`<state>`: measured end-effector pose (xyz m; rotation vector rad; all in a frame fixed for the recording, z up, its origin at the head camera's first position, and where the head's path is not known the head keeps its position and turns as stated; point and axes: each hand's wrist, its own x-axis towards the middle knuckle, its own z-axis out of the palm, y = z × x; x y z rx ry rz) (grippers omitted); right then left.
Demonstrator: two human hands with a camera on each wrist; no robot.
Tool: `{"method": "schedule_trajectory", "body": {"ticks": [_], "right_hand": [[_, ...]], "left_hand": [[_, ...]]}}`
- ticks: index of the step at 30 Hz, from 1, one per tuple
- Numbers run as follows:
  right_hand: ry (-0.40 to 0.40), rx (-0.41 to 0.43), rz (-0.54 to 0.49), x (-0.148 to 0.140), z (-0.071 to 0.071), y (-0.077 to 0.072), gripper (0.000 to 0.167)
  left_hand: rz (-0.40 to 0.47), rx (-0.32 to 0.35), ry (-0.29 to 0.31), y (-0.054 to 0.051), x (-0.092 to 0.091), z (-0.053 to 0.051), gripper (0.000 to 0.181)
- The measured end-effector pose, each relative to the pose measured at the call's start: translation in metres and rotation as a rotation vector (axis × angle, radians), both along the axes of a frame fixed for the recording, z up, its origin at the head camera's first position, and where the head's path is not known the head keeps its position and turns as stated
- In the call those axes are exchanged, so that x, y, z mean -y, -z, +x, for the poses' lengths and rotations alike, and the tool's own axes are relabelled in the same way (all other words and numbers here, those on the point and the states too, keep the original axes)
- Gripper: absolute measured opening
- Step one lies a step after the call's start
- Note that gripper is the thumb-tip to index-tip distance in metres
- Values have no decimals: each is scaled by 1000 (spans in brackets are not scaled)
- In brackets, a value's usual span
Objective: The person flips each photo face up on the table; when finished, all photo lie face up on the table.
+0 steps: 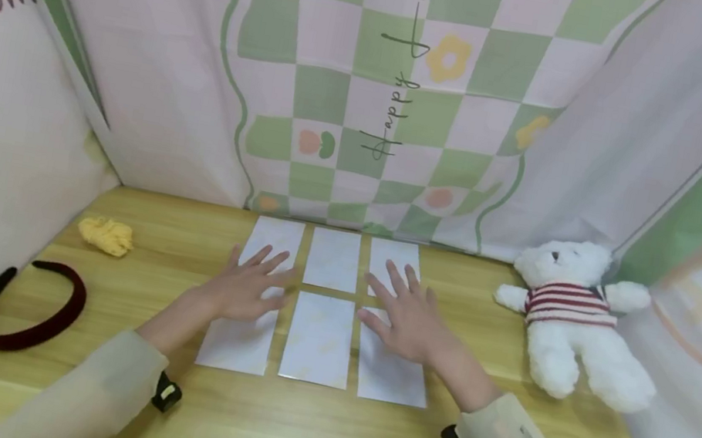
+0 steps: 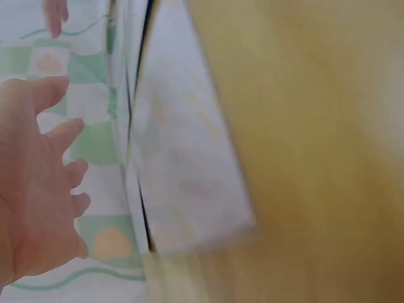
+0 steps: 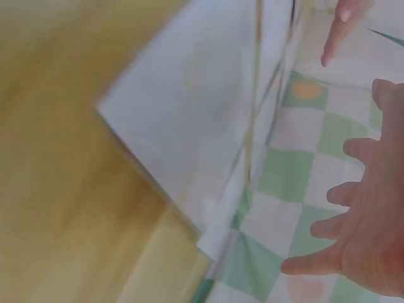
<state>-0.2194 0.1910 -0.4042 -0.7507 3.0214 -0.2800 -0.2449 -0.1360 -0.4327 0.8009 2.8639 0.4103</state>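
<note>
Several white rectangular paper cards lie flat on the table in two rows, including a back middle card (image 1: 333, 259) and a front middle card (image 1: 319, 339). Over the left-hand pair, the left hand (image 1: 247, 291) spreads its fingers and partly covers the front left card (image 1: 235, 347). The right hand (image 1: 411, 320) spreads likewise over the right-hand pair, hiding part of the front right card (image 1: 392, 379). Neither holds anything. In the wrist views, the left hand (image 2: 38, 183) and right hand (image 3: 372, 208) appear raised, palms visible, fingers apart. Pale yellowish marks on the cards are too blurred to read.
A dark red headband (image 1: 19, 341) and a bundle of yellow yarn (image 1: 106, 236) lie at the table's left. A white teddy bear (image 1: 569, 316) in a striped top lies at the right. Behind the wooden table (image 1: 298, 437) hangs a green-checked curtain (image 1: 371, 105).
</note>
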Motion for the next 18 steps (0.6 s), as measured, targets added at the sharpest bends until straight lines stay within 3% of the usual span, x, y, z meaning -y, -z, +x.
{"method": "schedule_trajectory", "body": {"ticks": [6,9,12,15,18], "right_hand": [[61,-37,-72,-7,-18,-15,68],[93,-26,-176,-13,-33,-21,67],[161,87,-355,-19,-49,-25,69],[295,247,-539,-26,-61,-26,73],[435,375,-635,-35,-67,-23,76]], "left_hand": [[-9,-17,41,-14,-23,-17,65],[-26,-30,68,-18,-42,-30,68],[-65,-46,96,-18,-65,-46,72],[-102,-28,115,-21,-89,-60,76],[-135,-1,123,-22,-111,-71,77]]}}
